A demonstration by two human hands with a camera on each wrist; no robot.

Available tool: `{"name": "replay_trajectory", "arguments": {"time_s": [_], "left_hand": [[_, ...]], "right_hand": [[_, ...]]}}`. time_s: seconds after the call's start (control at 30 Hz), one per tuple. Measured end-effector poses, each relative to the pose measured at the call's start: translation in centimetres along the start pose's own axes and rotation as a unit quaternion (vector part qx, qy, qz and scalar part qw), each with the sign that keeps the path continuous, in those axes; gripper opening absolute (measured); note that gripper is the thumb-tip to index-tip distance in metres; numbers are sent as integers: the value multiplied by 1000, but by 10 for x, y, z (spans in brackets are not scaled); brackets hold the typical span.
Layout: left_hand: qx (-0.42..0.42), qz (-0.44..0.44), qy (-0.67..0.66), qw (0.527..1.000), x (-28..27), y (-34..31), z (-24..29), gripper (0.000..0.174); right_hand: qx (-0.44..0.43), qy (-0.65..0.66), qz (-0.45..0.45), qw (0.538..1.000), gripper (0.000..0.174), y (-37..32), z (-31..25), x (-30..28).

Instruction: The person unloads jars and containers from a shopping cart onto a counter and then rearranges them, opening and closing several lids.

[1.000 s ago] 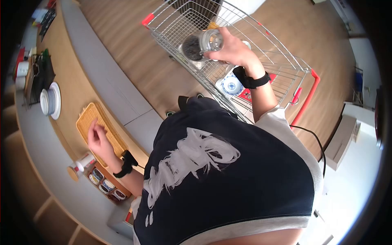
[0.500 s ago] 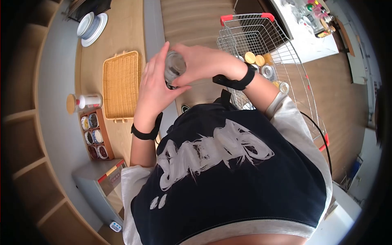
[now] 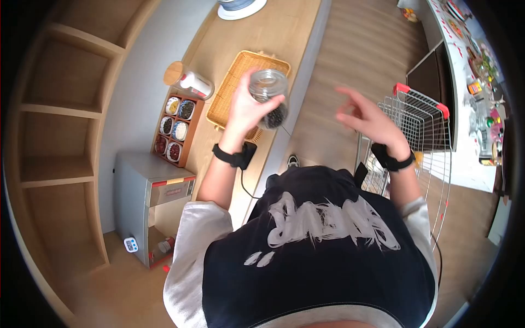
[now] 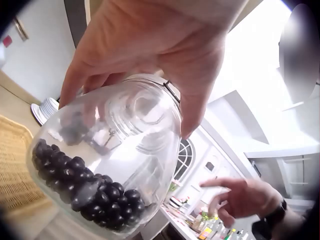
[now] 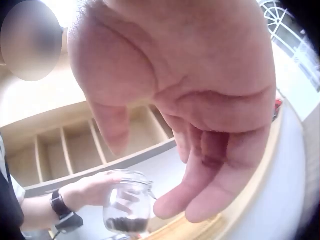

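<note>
A clear glass clip-top jar [image 3: 269,82] is gripped by my left hand [image 3: 243,109], thumb on one side of its neck and fingers on the other. Dark, round berry-like pieces [image 4: 95,192] fill its lower part, as the left wrist view shows. In the head view the jar overlaps a woven basket [image 3: 232,76] on the wooden counter [image 3: 295,24]. My right hand [image 3: 374,123] is in the air, apart from the jar, with loosely bent fingers and nothing in it. Below and beside that hand stands a wire shopping cart [image 3: 424,120].
Beside the basket are a white canister [image 3: 196,85] with a wooden lid and a compartment box [image 3: 184,143] of small filled cups. A grey cabinet [image 3: 131,175] stands nearer me, shelves [image 3: 63,117] at the left. Stacked plates [image 3: 240,12] lie at the counter's far end.
The right hand first held the jar over the cart; both hands then met at it. Now the left hand alone holds it near the basket, and the right has drawn away. The view has turned leftward.
</note>
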State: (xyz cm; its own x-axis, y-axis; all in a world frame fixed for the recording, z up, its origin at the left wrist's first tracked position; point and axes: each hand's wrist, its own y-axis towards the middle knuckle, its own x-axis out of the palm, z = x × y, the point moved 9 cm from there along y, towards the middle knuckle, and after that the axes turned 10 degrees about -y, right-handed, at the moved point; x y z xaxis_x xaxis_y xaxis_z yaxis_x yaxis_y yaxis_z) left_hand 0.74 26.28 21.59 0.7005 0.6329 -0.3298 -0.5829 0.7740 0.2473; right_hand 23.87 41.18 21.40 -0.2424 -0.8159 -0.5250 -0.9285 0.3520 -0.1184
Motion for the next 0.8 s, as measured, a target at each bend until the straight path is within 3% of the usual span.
{"name": "replay_trajectory", "arguments": {"time_s": [0.1, 0.17, 0.33, 0.43, 0.57, 0.8], "left_hand": [[-15, 51, 7, 999, -44, 38, -21, 90], [0, 102, 90, 991, -80, 68, -51, 89], [6, 207, 170, 963, -138, 128, -79, 91], [-27, 226, 202, 953, -160, 163, -131, 93], [-111, 261, 258, 924, -169, 175, -166, 95], [-193, 252, 278, 906, -177, 174, -212, 97]], "right_hand": [[82, 40, 57, 994, 48, -35, 89, -6], [143, -4, 105, 984, 43, -71, 129, -13], [299, 47, 188, 934, 41, -172, 221, -4], [385, 56, 213, 896, 39, -221, 247, 14], [423, 103, 200, 878, 39, -262, 277, 49], [471, 115, 199, 851, 43, -310, 282, 81]]}}
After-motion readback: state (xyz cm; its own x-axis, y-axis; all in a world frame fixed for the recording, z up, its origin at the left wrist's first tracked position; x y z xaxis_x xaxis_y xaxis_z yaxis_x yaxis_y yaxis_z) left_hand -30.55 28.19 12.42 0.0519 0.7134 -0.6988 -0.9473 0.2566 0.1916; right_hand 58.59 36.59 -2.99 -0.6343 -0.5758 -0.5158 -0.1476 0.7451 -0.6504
